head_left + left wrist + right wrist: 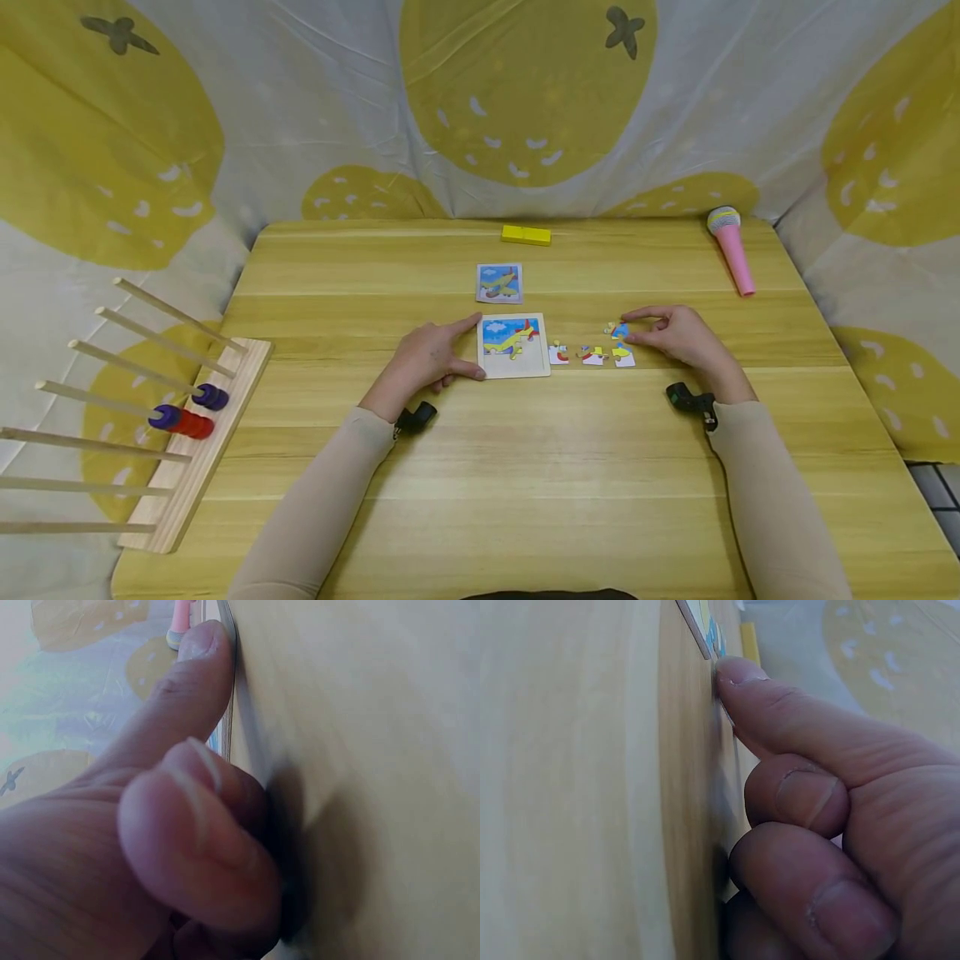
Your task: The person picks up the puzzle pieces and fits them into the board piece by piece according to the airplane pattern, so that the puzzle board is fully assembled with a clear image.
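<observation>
A square wooden puzzle board (514, 367) lies in the middle of the table, its upper part filled with an airplane picture and its lower part bare wood. At its left edge my left hand (429, 354) touches the corners with a straight index finger and thumb; the other fingers are curled under. My right hand (678, 337) pinches a blue and yellow puzzle piece (620, 332) between thumb and index finger, low over the table. Below it lie loose puzzle pieces (592, 358), and another puzzle piece (558, 356) sits against the board's right edge.
Behind the board lies a picture card (499, 283) of the same airplane. A yellow block (526, 235) is at the back edge, with a pink toy microphone (733, 250) at back right. On the left, a wooden peg rack (217, 450) carries red and blue rings.
</observation>
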`<state>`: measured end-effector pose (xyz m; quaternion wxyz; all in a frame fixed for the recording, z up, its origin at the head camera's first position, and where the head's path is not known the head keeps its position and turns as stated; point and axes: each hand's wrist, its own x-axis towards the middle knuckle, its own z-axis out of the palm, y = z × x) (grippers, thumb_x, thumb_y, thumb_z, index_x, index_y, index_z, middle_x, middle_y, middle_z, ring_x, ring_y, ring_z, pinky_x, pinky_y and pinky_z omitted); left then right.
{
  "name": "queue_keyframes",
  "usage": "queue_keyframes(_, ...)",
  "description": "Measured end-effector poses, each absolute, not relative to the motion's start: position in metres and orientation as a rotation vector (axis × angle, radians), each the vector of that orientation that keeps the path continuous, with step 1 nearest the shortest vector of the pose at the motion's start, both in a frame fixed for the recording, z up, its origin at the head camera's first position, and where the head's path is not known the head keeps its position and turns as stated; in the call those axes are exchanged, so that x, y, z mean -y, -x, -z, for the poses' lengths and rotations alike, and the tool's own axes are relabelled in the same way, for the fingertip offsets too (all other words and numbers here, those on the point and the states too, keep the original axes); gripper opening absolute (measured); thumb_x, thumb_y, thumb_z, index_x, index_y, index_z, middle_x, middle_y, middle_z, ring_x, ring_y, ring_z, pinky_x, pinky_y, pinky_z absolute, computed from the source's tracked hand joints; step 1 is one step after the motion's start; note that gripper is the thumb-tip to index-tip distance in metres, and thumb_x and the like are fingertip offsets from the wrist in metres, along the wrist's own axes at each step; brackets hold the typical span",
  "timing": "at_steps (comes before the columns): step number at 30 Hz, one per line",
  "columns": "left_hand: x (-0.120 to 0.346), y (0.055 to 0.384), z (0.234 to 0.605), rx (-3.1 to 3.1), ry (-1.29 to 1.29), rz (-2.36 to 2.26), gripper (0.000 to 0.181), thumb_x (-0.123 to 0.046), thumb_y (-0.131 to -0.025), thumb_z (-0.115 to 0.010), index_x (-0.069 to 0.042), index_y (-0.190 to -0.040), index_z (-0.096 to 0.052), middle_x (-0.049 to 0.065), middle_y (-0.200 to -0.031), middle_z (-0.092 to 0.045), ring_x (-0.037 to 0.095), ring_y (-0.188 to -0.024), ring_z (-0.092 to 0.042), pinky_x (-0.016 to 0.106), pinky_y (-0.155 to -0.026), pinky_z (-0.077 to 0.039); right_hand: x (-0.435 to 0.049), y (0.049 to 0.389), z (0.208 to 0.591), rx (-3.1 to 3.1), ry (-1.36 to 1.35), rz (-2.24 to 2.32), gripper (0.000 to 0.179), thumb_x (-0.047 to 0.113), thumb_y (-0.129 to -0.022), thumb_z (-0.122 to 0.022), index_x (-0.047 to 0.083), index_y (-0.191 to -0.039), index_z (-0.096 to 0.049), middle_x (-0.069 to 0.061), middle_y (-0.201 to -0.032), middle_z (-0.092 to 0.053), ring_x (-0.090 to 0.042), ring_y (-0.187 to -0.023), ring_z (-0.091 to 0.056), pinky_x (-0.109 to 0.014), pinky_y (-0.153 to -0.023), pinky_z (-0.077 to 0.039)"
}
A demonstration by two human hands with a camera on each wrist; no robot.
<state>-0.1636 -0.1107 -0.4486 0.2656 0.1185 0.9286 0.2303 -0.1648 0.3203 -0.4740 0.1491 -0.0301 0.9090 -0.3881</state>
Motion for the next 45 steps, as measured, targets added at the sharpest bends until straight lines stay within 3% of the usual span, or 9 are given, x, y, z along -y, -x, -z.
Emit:
queue_keyframes(21,0.112,0.162,0.449,-2.526,-0.340,-0.636,0.107,-0.057,-0.078,-0.089,-0.039,-0.167,-0.033,0.000,-0.052,-0.064,0.016,-0.041,-0.060,0.030,-0.052,-0.048,-0.310,0.162,0.477,-2.734,0.210,1.131,0.035,0.043,-0.093,-0.083,0.015,-0.114,-0.080,0.008,-0.059,-0.037,-0.005,-0.052,-0.027,-0.026,-0.050,-0.027)
queue_keyframes(33,0.110,0.163,0.449,-2.519,-0.348,-0.636,0.107,-0.057,-0.079,-0.089,-0.040,-0.167,-0.031,-0.001,-0.053,-0.064,0.015,-0.042,-0.060,0.030,-0.054,-0.049,-0.203,0.162,0.464,-2.700,0.594,1.003,0.028,0.028,-0.096,-0.081,0.010,-0.117,-0.080,0.006,-0.059,-0.047,-0.007,-0.050,-0.037,-0.022,-0.051,-0.029)
queue_keyframes(38,0.108,0.164,0.449,-2.502,-0.353,-0.636,0.108,-0.058,-0.079,-0.088,-0.040,-0.168,-0.029,-0.001,-0.053,-0.064,0.015,-0.042,-0.060,0.030,-0.054,-0.049,-0.188,0.161,0.463,-2.730,0.639,0.936,0.026,0.026,-0.094,-0.083,0.010,-0.115,-0.081,0.006,-0.058,-0.051,-0.007,-0.050,-0.034,-0.022,-0.053,-0.029)
queue_keyframes(45,0.111,0.164,0.448,-2.500,-0.331,-0.631,0.108,-0.057,-0.079,-0.089,-0.040,-0.168,-0.029,0.000,-0.052,-0.064,0.015,-0.042,-0.060,0.029,-0.053,-0.048,-0.184,0.163,0.469,-2.708,0.632,0.946,0.028,0.030,-0.096,-0.082,0.012,-0.117,-0.081,0.009,-0.056,-0.040,-0.006,-0.051,-0.027,-0.023,-0.055,-0.026)
